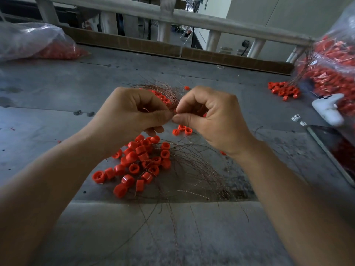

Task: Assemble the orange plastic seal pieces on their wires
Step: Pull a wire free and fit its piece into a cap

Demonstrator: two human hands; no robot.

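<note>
Head view: both hands meet above the middle of the grey surface [57,89], fingertips almost touching. The left hand [132,112] is nearer the viewer's left and curls closed, its fingers [161,114] pinching a thin coppery wire [146,110] that shows only briefly inside the curl. The right hand [209,118] faces it, thumb and forefinger pressed tight on what looks like a small orange seal piece [175,111]; only a speck of orange shows, so its shape cannot be made out. The other right fingers are folded into the palm.

The relation that matters is at that meeting point. The wire end seems to run roughly left to right, from the left pinch toward the piece in the right, and the two lie just beside each other. Whether the wire has entered the piece is hidden by the fingertips. Threading likely calls for lining the wire's axis up with the hole.

Below the hands lies a pile of seal pieces [142,162] with wires fanned [197,169] out to the right. Three loose pieces [182,129] sit just under the right thumb. A further wire bundle [163,88] lies beyond the hands, and a clear bag [332,60] of orange parts stands at the far right.
</note>
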